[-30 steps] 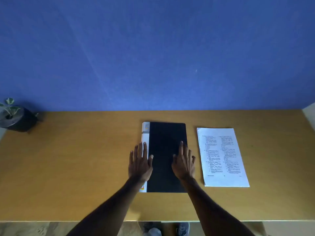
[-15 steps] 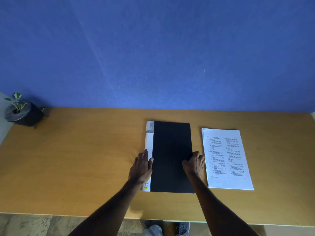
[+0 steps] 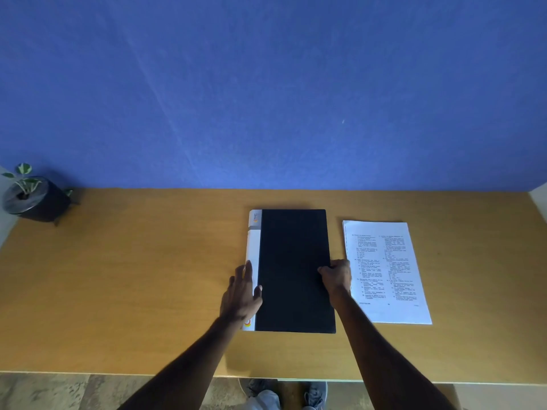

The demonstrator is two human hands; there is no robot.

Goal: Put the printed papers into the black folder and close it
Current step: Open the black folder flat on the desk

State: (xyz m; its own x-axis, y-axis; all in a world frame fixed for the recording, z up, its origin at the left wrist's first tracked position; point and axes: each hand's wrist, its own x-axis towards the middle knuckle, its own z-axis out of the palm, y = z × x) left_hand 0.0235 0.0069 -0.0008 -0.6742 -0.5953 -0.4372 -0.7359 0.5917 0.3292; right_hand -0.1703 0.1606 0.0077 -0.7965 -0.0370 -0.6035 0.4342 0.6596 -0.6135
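Plant pot (image 3: 35, 199) sits far left of the black folder (image 3: 294, 270), at the desk's (image 3: 148, 276) back corner, with bare wood between; the left hand (image 3: 241, 294) lies flat and spread on the folder's white spine edge, gripping nothing; the folder lies closed, mid-desk; the right hand (image 3: 336, 276) curls its fingers at the folder's right edge, thumb on the cover; the printed papers (image 3: 384, 270) lie just right of the folder, apart from it.
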